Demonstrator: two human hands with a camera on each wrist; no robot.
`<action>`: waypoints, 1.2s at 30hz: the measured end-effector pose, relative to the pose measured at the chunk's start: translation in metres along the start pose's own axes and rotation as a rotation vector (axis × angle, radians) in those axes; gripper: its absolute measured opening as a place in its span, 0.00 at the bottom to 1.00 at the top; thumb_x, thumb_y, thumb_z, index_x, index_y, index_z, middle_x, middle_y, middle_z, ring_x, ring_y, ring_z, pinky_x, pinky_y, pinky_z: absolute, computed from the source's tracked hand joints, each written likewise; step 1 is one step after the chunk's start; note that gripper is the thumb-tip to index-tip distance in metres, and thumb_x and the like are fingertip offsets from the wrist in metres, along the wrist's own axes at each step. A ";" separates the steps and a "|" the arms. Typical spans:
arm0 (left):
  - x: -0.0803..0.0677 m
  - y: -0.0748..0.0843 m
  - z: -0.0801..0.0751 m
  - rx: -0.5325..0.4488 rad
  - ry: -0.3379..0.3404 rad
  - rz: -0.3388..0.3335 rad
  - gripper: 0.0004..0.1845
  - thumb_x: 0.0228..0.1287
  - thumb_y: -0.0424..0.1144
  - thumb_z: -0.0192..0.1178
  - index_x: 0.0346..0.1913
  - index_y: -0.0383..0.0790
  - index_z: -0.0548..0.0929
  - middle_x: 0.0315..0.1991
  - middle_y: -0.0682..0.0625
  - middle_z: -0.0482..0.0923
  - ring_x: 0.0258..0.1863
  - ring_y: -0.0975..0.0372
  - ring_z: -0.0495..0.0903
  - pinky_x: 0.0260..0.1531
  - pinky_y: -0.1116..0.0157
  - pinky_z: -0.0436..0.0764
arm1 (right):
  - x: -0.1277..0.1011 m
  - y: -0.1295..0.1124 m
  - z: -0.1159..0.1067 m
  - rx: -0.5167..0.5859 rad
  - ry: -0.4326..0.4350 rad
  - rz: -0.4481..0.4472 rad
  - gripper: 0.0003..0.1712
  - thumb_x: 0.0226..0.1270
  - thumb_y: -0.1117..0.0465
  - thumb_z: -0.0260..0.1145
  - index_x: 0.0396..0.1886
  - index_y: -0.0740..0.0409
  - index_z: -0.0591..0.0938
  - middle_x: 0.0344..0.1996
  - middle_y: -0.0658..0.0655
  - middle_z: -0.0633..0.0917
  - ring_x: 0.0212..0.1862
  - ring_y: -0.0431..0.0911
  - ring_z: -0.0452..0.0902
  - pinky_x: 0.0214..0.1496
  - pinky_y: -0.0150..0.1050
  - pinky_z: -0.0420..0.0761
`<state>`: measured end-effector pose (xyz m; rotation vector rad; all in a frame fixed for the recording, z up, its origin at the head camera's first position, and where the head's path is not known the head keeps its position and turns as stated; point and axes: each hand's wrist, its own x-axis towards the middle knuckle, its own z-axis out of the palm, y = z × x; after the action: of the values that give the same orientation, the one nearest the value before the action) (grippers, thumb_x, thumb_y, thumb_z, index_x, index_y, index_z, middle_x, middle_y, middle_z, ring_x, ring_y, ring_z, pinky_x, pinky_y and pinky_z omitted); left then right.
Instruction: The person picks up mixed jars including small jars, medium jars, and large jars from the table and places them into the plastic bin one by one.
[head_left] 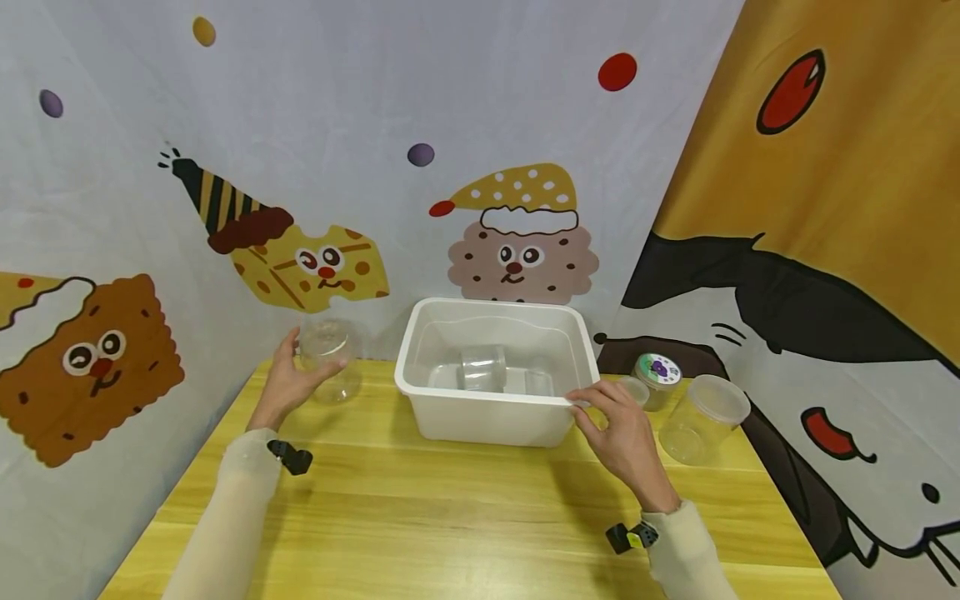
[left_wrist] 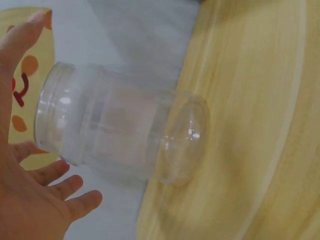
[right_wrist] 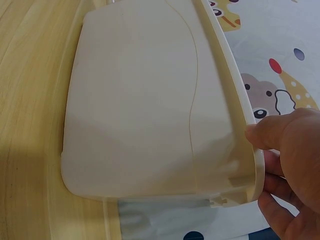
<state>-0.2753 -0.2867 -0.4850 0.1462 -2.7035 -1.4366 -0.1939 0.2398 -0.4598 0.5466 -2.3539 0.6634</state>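
My left hand (head_left: pixel 288 379) is at the back left of the wooden table (head_left: pixel 450 500), fingers spread beside a clear plastic jar (head_left: pixel 332 360). In the left wrist view the jar (left_wrist: pixel 120 135) stands on the table edge, and the open left hand (left_wrist: pixel 35 200) cups around its top end with thumb and fingers straight. My right hand (head_left: pixel 618 425) touches the front right corner of a white plastic bin (head_left: pixel 480 392) with straight fingers. The right wrist view shows the bin's outer wall (right_wrist: pixel 140 110) and the thumb (right_wrist: pixel 270 132) against its rim. A clear jar (head_left: pixel 483 367) lies inside the bin.
Right of the bin stand a jar with a grape-label lid (head_left: pixel 657 371), a small clear jar (head_left: pixel 635 388) and a larger clear jar (head_left: pixel 701 421). Cartoon-printed cloth walls (head_left: pixel 480 167) close in the table's back and sides. A smaller clear item (head_left: pixel 538 382) lies in the bin.
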 end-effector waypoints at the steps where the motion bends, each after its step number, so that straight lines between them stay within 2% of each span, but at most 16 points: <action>1: 0.001 -0.001 0.000 -0.004 -0.005 -0.001 0.67 0.57 0.72 0.67 0.83 0.57 0.29 0.84 0.36 0.35 0.80 0.34 0.44 0.68 0.27 0.57 | 0.000 0.000 0.000 0.000 0.000 0.000 0.12 0.60 0.64 0.79 0.42 0.48 0.90 0.40 0.46 0.87 0.43 0.42 0.78 0.37 0.40 0.79; 6: 0.005 -0.007 0.000 -0.022 -0.039 -0.015 0.68 0.57 0.72 0.67 0.83 0.56 0.28 0.84 0.36 0.36 0.80 0.36 0.45 0.68 0.28 0.59 | 0.000 0.000 0.001 0.000 0.000 -0.003 0.12 0.60 0.64 0.79 0.42 0.48 0.90 0.40 0.45 0.87 0.43 0.41 0.77 0.36 0.39 0.79; 15: 0.013 -0.012 -0.001 -0.044 -0.088 -0.096 0.68 0.59 0.71 0.66 0.83 0.51 0.28 0.84 0.35 0.34 0.81 0.36 0.45 0.71 0.30 0.58 | 0.000 0.000 0.002 0.010 0.014 -0.022 0.13 0.59 0.65 0.79 0.42 0.49 0.90 0.39 0.46 0.86 0.41 0.41 0.76 0.35 0.37 0.77; 23: 0.018 -0.014 0.000 -0.057 -0.045 -0.095 0.60 0.66 0.64 0.65 0.84 0.45 0.36 0.83 0.32 0.42 0.79 0.35 0.51 0.71 0.34 0.63 | -0.001 -0.001 0.000 0.009 0.010 -0.001 0.13 0.59 0.65 0.79 0.42 0.49 0.90 0.39 0.46 0.86 0.42 0.41 0.77 0.36 0.39 0.78; 27: 0.019 -0.017 0.002 -0.069 -0.026 -0.085 0.59 0.66 0.64 0.65 0.84 0.45 0.38 0.82 0.32 0.45 0.78 0.35 0.55 0.70 0.36 0.67 | -0.001 -0.001 0.000 0.012 0.012 0.008 0.12 0.59 0.65 0.79 0.42 0.49 0.90 0.40 0.46 0.87 0.42 0.42 0.78 0.37 0.40 0.79; 36: 0.020 -0.023 0.003 -0.073 0.015 -0.065 0.59 0.64 0.64 0.67 0.84 0.45 0.43 0.80 0.33 0.51 0.76 0.36 0.58 0.68 0.37 0.69 | -0.001 -0.001 0.000 0.014 0.020 -0.013 0.13 0.58 0.65 0.79 0.42 0.49 0.90 0.40 0.47 0.87 0.42 0.42 0.78 0.36 0.40 0.79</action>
<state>-0.2939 -0.2995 -0.5057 0.2417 -2.6535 -1.5437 -0.1927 0.2392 -0.4606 0.5580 -2.3267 0.6775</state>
